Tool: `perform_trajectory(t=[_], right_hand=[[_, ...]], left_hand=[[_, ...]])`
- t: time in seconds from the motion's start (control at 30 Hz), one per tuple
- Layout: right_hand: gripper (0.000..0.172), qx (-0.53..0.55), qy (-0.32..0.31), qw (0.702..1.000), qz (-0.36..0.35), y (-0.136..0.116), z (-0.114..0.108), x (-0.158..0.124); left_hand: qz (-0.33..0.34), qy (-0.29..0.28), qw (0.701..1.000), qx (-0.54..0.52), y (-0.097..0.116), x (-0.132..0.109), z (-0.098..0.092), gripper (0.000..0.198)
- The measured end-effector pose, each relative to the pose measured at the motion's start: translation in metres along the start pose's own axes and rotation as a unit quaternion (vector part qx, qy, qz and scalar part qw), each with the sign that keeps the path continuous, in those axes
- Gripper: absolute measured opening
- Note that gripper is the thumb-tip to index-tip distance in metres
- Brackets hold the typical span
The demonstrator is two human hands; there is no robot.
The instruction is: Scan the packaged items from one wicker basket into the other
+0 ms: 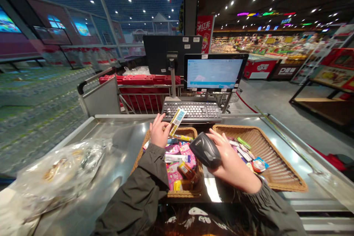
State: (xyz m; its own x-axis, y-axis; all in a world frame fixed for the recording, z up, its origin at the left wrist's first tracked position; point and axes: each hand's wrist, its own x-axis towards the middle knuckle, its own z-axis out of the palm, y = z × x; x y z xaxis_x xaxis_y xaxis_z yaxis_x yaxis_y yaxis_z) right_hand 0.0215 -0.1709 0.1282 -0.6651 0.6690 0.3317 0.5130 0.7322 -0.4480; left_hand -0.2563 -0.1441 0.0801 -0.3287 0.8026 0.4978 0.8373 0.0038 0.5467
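Observation:
Pinched in my left hand [160, 131] is a slim snack packet [177, 121] with a barcode, raised above the far end of the left wicker basket [184, 194]. That basket holds pink packets [174, 173], a small brown-labelled jar [186, 169] and other small goods. My right hand [231, 160] grips a black barcode scanner [205, 150], its head pointing toward the left basket and the packet. Beneath and beyond my right wrist lies the right wicker basket [282, 166], with several small packets and a round blue-and-red package [260, 164] at its left side.
A keyboard [193, 111] and a lit monitor [215, 73] stand at the counter's far edge. Clear plastic bags [63, 169] lie on the metal counter [121, 155] at left. Behind are a metal cart rail [138, 99] and red crates [149, 80].

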Motion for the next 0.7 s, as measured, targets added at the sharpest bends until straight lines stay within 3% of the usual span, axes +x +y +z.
perform_trajectory(t=[0.43, 0.7], right_hand=[[0.057, -0.003, -0.043, 0.999, 0.002, -0.009, 0.017, 0.007], [0.053, 0.002, -0.048, 0.999, -0.007, -0.014, 0.027, 0.011]], left_hand=[[-0.070, -0.077, 0.992, 0.068, -0.046, -0.014, -0.012, 0.018], [-0.106, -0.128, 0.973, 0.159, -0.078, -0.027, -0.003, 0.025]])
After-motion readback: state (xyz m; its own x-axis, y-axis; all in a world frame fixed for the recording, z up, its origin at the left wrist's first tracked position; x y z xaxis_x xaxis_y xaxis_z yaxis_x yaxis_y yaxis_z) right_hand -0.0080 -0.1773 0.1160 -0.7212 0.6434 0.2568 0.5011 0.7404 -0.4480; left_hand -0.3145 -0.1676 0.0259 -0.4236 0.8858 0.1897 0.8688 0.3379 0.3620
